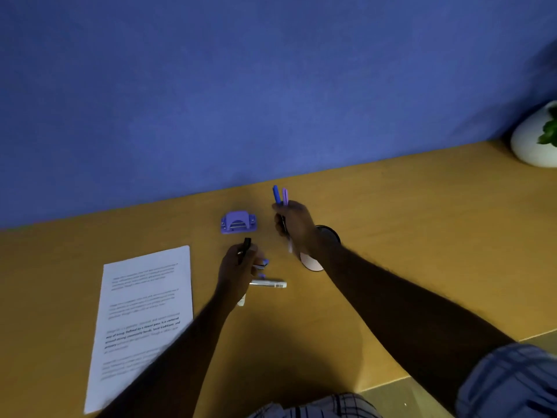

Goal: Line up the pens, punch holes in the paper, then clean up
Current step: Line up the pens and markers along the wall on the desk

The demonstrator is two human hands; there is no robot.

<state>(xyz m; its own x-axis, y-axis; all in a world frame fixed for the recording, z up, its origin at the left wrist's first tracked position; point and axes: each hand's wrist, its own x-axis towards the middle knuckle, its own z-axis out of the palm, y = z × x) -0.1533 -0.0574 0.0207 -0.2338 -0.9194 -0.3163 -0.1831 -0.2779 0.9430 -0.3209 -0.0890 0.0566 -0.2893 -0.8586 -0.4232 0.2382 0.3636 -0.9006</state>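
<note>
My right hand (294,224) grips a blue pen (275,194) and a purple pen (285,197), their caps sticking up past the fingers. My left hand (236,273) holds a black-capped pen (246,245) upright above the desk. A silver pen with a barcode label (269,284) lies on the desk just right of my left hand, with a small purple-tipped piece (262,263) above it. The purple hole punch (238,222) sits behind both hands. A printed sheet of paper (144,315) lies at the left.
A dark round pen holder (328,232) stands behind my right wrist, partly hidden. A white pot with a green plant (533,140) sits at the far right by the blue wall. The wooden desk (422,221) ends at its front edge at the lower right.
</note>
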